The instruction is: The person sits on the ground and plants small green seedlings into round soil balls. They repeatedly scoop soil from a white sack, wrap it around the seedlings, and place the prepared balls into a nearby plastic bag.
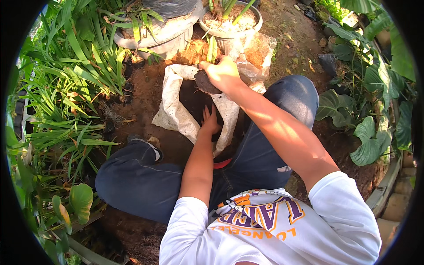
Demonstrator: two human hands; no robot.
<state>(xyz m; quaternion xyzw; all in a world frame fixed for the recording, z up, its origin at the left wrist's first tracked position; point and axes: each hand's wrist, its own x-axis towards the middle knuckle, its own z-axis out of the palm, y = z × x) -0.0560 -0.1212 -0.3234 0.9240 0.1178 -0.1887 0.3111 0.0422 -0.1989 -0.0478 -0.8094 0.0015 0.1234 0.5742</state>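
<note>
An off-white woven sack [175,112] with its rim rolled down stands before me, with dark soil [193,97] inside. My left hand [210,121] reaches into the sack, its fingers spread at the soil; whether it holds any soil I cannot tell. Above the sack's far right rim, my right hand [223,74] grips a dark, round clump of soil or a small pot [205,82], which one I cannot tell. A small plant with upright green leaves [212,49] shows just beyond the fingers; its base is hidden by the hand.
Two large planters, a wide one [159,39] and a round pot [228,31], stand beyond the sack. A clear plastic bag [261,56] of brown fibre lies beside them. Strappy-leaved plants [82,76] crowd the left; broad-leaved plants [367,142] border the right. My bent knees flank the sack.
</note>
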